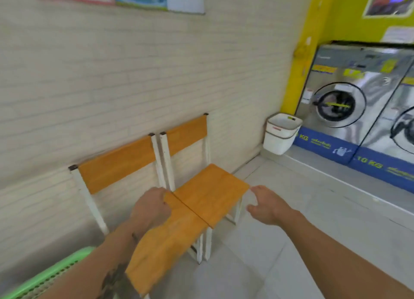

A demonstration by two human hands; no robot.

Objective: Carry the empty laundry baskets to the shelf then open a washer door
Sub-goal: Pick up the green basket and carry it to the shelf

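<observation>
Head view, green basket (53, 268) (contents hidden), white bin (277, 142) beside washer (339, 104)

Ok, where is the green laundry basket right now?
Head view, bottom left corner: the green laundry basket is only partly in frame, left of the nearer orange chair.
</observation>
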